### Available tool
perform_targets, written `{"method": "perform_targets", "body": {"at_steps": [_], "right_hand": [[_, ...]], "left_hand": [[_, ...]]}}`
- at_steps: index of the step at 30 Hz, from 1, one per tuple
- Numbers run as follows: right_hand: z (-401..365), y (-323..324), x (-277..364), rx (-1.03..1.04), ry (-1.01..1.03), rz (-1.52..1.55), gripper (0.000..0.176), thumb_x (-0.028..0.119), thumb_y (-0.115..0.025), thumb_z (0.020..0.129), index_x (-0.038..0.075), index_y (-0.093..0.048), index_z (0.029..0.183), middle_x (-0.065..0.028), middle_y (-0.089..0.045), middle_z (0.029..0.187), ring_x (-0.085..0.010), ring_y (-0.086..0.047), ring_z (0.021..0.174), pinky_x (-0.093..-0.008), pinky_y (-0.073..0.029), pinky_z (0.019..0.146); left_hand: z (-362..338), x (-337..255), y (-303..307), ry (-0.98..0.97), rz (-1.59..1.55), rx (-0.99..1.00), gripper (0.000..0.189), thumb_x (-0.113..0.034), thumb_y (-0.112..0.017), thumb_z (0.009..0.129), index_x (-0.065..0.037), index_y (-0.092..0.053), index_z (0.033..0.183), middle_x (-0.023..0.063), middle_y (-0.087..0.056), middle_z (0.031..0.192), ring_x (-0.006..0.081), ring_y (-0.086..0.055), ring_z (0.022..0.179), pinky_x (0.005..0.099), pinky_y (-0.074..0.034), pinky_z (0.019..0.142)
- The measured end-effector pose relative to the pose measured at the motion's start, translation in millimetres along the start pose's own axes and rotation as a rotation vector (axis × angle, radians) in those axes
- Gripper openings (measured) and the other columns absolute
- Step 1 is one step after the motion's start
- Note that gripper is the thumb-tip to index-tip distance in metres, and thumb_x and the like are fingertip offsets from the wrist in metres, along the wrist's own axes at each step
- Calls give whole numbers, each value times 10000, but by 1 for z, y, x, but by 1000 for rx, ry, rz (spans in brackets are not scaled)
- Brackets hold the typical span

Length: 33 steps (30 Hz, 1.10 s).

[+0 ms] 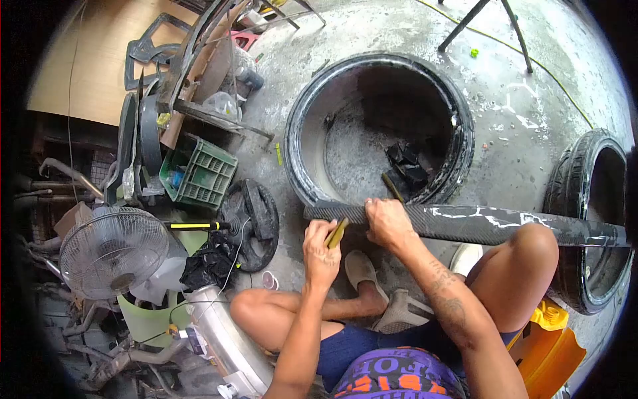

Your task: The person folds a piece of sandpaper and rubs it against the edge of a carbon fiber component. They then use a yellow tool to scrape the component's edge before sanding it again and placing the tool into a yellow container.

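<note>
A long dark strip with a carbon-fibre weave lies across in front of me, with white wet-looking streaks along its upper edge. My right hand is closed over it left of its middle, fingers over the far edge. Close to the strip's left end, my left hand pinches a folded yellow-brown piece of sandpaper. Beyond the strip stands a big round black tub, whose near rim the strip overlaps. The strip's right end lies over worn tyres.
Inside the tub are black scraps and grey dust. At left stand a green crate, a wire-caged fan and a black wheel-like base. An orange plastic piece is by my right knee. Metal legs stand at the back.
</note>
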State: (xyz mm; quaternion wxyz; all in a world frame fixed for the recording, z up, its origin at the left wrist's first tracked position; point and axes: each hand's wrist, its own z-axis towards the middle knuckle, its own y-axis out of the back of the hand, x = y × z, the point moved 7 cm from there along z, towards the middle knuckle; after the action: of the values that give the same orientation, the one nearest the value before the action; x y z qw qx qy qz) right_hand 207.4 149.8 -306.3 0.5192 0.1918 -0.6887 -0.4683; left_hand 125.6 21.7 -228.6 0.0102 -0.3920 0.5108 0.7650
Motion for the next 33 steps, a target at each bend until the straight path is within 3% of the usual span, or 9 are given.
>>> {"method": "perform_targets", "body": {"at_steps": [8, 10, 13, 15, 17, 27, 29, 30, 33], "right_hand": [[-2, 11, 3, -20, -7, 18, 379, 157, -779, 695, 0, -624, 1004, -185, -701, 918, -348, -710, 853, -440, -572, 770], [-1, 11, 3, -19, -29, 12, 333, 129, -743, 714, -4, -627, 997, -186, -700, 907, -355, -709, 844, -444, -570, 767], [-1, 8, 3, 13, -38, -6, 503, 200, -831, 647, -29, -618, 1041, -187, -702, 957, -349, -707, 884, -427, -574, 808], [-5, 3, 3, 46, -48, 13, 516, 208, -839, 639, -25, -620, 1045, -187, -702, 962, -346, -707, 888, -423, -575, 810], [-1, 5, 2, 50, -43, -15, 527, 220, -855, 634, -18, -620, 1042, -184, -704, 960, -342, -708, 893, -423, -573, 808], [1, 12, 0, 36, -23, 19, 477, 220, -838, 647, -14, -617, 1000, -186, -701, 910, -348, -708, 867, -432, -573, 779], [-3, 14, 5, -32, 0, 13, 334, 126, -762, 680, 2, -649, 969, -167, -715, 871, -324, -722, 807, -427, -581, 721], [-2, 8, 3, 9, -20, 17, 499, 216, -831, 651, -13, -618, 1040, -177, -703, 911, -350, -709, 871, -424, -577, 791], [1, 5, 1, 56, -47, -8, 536, 223, -841, 648, -21, -621, 1071, -176, -704, 925, -347, -709, 871, -422, -579, 786]], "left_hand": [[10, -8, 29, -11, -18, -133, 184, -114, -760, 871, 24, -687, 969, 148, -634, 914, 301, -646, 808, 377, -510, 738], [1, -2, 19, -12, 24, -80, 168, -47, -701, 853, 32, -686, 1001, 160, -629, 935, 328, -645, 850, 395, -514, 773], [16, 2, -5, -85, 10, -12, 246, -2, -606, 817, 37, -656, 1055, 187, -613, 972, 390, -604, 949, 441, -487, 845], [24, -2, -6, -124, 61, -71, 147, 4, -724, 841, 48, -668, 970, 169, -628, 920, 333, -647, 820, 369, -509, 739], [3, -1, -2, -101, 41, -54, 146, 5, -722, 842, 50, -666, 969, 172, -627, 924, 337, -644, 819, 373, -504, 737], [12, -5, -1, -130, 36, 10, 160, -6, -716, 847, 36, -667, 994, 177, -633, 942, 343, -657, 837, 385, -518, 756], [20, -5, -1, -172, 76, 2, 141, 21, -717, 842, 34, -665, 972, 168, -632, 934, 317, -669, 845, 365, -527, 761], [14, -4, 1, -165, 79, 3, 141, 21, -717, 842, 34, -665, 972, 168, -632, 934, 317, -669, 845, 365, -527, 761], [9, -8, -2, -116, 23, -42, 140, -5, -717, 848, 38, -660, 968, 169, -630, 925, 345, -655, 829, 387, -516, 753]]}}
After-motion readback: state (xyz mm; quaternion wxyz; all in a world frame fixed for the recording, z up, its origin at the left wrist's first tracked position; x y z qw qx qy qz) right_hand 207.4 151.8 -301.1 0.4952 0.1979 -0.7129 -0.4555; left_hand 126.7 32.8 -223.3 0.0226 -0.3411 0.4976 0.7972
